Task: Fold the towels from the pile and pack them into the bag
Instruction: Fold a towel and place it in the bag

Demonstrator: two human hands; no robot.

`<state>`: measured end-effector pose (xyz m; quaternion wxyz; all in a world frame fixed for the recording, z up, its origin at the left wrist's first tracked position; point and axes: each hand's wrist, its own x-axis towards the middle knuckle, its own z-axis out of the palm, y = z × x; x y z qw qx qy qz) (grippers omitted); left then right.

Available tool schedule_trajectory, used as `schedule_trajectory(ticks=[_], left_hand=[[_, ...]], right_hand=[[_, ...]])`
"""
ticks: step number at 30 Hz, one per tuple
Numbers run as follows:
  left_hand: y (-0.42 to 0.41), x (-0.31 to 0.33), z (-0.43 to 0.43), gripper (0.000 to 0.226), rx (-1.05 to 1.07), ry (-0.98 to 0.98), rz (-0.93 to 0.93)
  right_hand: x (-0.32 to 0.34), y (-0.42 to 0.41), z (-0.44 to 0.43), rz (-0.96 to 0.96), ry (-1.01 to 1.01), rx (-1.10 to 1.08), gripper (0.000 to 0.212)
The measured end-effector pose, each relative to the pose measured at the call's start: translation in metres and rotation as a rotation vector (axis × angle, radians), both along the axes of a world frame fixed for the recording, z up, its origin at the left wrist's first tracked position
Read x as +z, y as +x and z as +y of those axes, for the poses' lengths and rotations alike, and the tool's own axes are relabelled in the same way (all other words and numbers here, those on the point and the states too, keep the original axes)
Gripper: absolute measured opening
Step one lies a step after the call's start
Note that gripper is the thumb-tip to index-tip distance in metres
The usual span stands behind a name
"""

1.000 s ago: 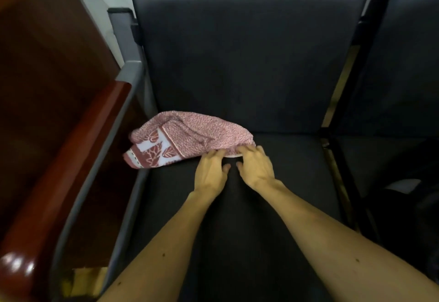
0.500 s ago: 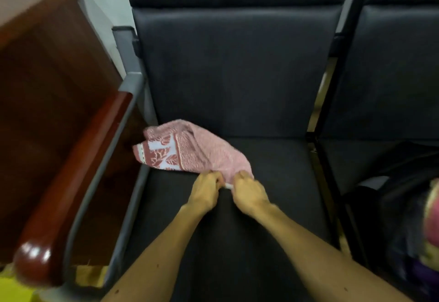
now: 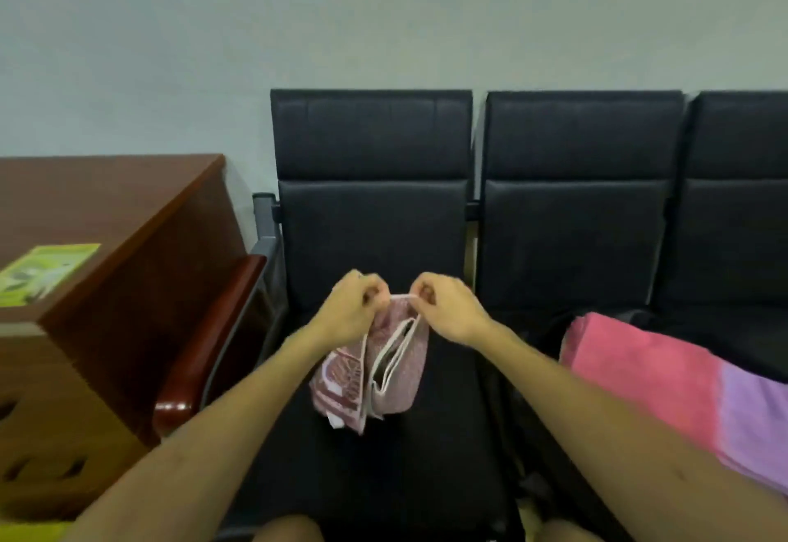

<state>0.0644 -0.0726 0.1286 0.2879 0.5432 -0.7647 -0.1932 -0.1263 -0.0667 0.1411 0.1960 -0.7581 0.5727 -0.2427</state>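
A red-and-white patterned towel (image 3: pixel 375 371) hangs crumpled in the air above the dark chair seat (image 3: pixel 383 477). My left hand (image 3: pixel 351 311) pinches its top edge on the left. My right hand (image 3: pixel 447 307) pinches the same white edge on the right, a short strip stretched between them. On the neighbouring seat to the right lies a pile of towels, pink (image 3: pixel 639 366) over purple (image 3: pixel 754 422). A dark bag (image 3: pixel 550 328) seems to sit beneath that pile, mostly hidden.
A row of black padded chairs (image 3: pixel 580 217) stands against a pale wall. A red-brown wooden armrest (image 3: pixel 209 341) borders the left side of my seat. Beyond it is a wooden desk (image 3: pixel 106 217) with a green booklet (image 3: pixel 47 270) on top.
Both hands closed on the towel's near edge and lifted it off the seat; it now hangs between them. The view tilted up, showing the wall and the towel pile.
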Motion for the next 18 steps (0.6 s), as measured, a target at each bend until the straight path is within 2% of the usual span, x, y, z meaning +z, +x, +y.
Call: schedule_trajectory(ticks=[2,5,8,11,14,18], left_hand=[[-0.014,0.064,0.017,0.011,-0.002,-0.169,0.08],[-0.034,0.136,0.047,0.014,-0.015,-0.294,0.182],[-0.052,0.185,0.079,0.019,-0.022,-0.376,0.267],[-0.067,0.216,0.112,0.02,-0.027,-0.412,0.353],[-0.07,0.23,0.131,0.018,-0.042,-0.463,0.358],[-0.068,0.238,0.149,0.017,-0.042,-0.485,0.388]], right_hand=[[0.063,-0.004,0.019,-0.02,-0.188,-0.03,0.004],[0.129,-0.01,0.054,-0.025,-0.416,-0.093,0.008],[0.166,-0.023,0.089,-0.007,-0.544,-0.152,0.008],[0.178,-0.043,0.114,0.026,-0.514,-0.194,0.012],[0.179,-0.064,0.128,0.023,-0.346,-0.203,0.014],[0.178,-0.089,0.146,0.076,-0.183,-0.167,0.005]])
